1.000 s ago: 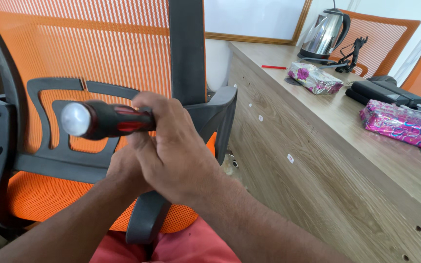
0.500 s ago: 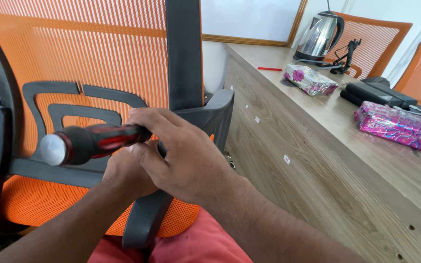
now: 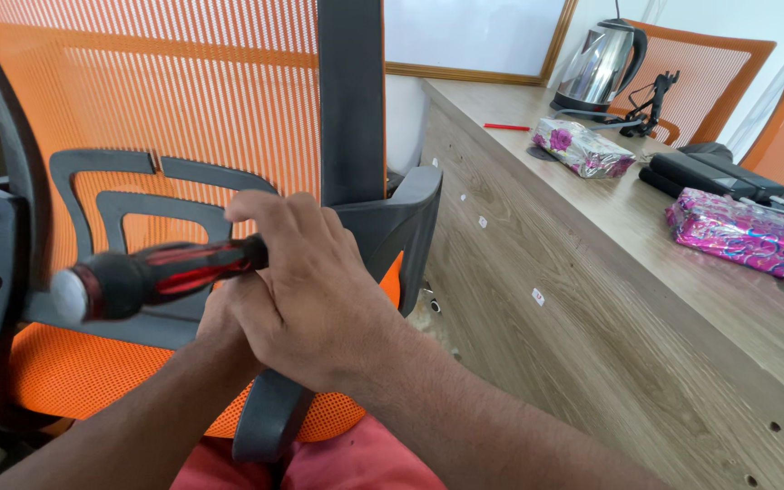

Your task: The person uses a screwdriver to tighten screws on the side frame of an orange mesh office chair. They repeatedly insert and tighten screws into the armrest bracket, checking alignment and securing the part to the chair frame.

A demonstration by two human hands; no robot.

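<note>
Head camera, looking down, close over hands (single view), chair [image 3: 183, 118] ahead

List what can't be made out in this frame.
- Screwdriver tip: head view, hidden behind the right hand.
- Left hand: head view, mostly covered by the right hand; its grip cannot be told.
- Any fastener on the chair back: hidden by both hands.
- Kettle top: cut by the upper edge.

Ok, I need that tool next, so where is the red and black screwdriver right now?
In the head view the screwdriver is left of centre, gripped by the right hand against the chair back.
</note>
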